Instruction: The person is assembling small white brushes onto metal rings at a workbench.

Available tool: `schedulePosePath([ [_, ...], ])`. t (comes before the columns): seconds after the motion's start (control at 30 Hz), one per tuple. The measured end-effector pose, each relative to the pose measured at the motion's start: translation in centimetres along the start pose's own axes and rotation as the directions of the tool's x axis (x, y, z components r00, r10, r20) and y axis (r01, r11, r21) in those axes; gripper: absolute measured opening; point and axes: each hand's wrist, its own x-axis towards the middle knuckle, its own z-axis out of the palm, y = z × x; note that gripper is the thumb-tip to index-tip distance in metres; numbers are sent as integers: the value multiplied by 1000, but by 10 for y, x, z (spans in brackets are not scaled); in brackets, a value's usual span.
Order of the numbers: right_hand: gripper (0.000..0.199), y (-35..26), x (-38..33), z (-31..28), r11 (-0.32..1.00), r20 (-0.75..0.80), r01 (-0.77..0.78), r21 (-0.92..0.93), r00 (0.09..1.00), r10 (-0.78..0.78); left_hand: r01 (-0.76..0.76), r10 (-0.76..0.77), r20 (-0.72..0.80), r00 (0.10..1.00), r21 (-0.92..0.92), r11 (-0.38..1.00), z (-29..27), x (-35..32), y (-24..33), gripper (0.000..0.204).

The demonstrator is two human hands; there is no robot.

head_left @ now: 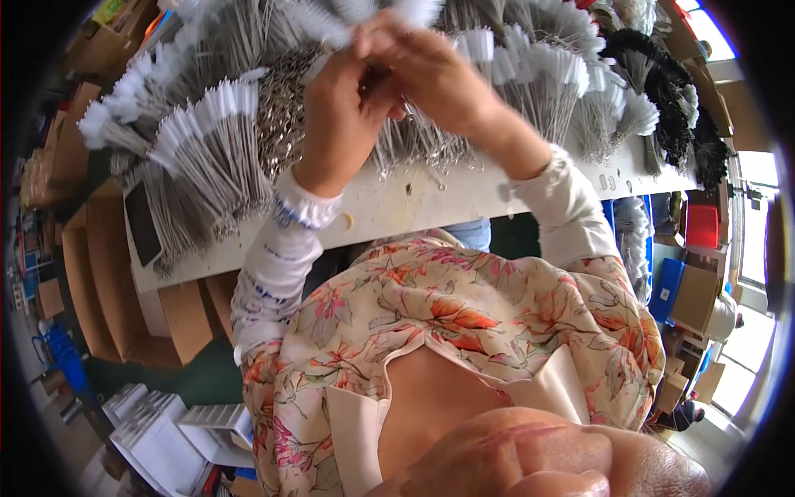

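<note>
Above the far part of the table, my left hand and my right hand meet, fingers curled against each other. Several large white bristle heads of wire brushes fan out just beyond my fingertips, and my left hand appears closed round their stems. The right fingers, smeared by motion, are bent in over the left ones; what they pinch is hidden. Below and around both hands lie dense bundles of white-tipped wire brushes. A heap of shiny twisted metal wire pieces sits just left of my left hand.
The white table carries more brush bundles on the right and black-bristled brushes at its right end. A dark flat panel lies at the left corner. Open cardboard boxes, white plastic stools and a blue bin stand around.
</note>
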Motion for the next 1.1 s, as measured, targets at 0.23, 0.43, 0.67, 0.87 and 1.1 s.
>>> schedulePosePath([
  [0.23, 32, 59, 10, 34, 910, -288, 414, 31, 875, -389, -259, 309, -400, 863, 174, 950, -36, -43, -13, 12],
  [0.43, 22, 92, -1, 51, 599, -272, 163, 784, 958, 95, -234, 286, -170, 943, 274, 933, -6, -89, -19, 18],
  [0.67, 26, 8, -49, 3, 714, 167, -7, -700, 970, 174, -114, 112, 18, 994, 168, 979, -20, -130, -44, 18],
  [0.87, 6, 79, -70, 5, -462, 83, 287, -839, 907, 413, 247, -234, 155, 960, -67, 967, -15, -150, -51, 18],
  [1.1, 10, 94, -63, -20, 213, 240, 178, -961, 918, 316, 358, -309, 302, 902, -125, 925, -2, -155, -45, 20],
])
